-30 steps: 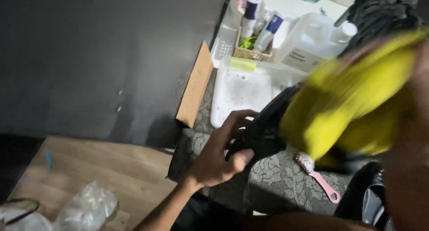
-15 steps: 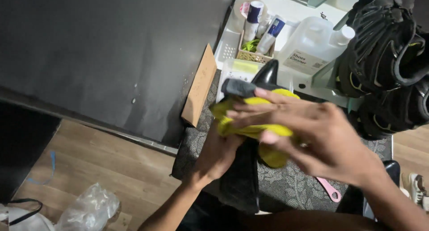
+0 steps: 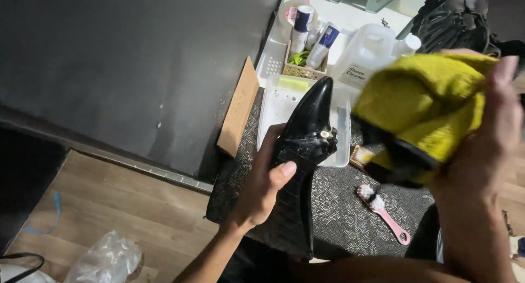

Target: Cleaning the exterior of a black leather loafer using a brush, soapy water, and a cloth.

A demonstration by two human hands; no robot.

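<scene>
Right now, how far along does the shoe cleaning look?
Mid-job, it seems. Done: the black shoe already shines along its pointed toe, and the pink brush lies set down on the mat. In hand: the left hand grips the shoe while the right hand holds a yellow cloth lifted off it. Left: the shoe's far side is hidden, so I cannot tell what remains to wipe.

Dim room, brighter at top; right hand [image 3: 481, 135] motion-blurred; glare on shoe [image 3: 311, 124]
</scene>
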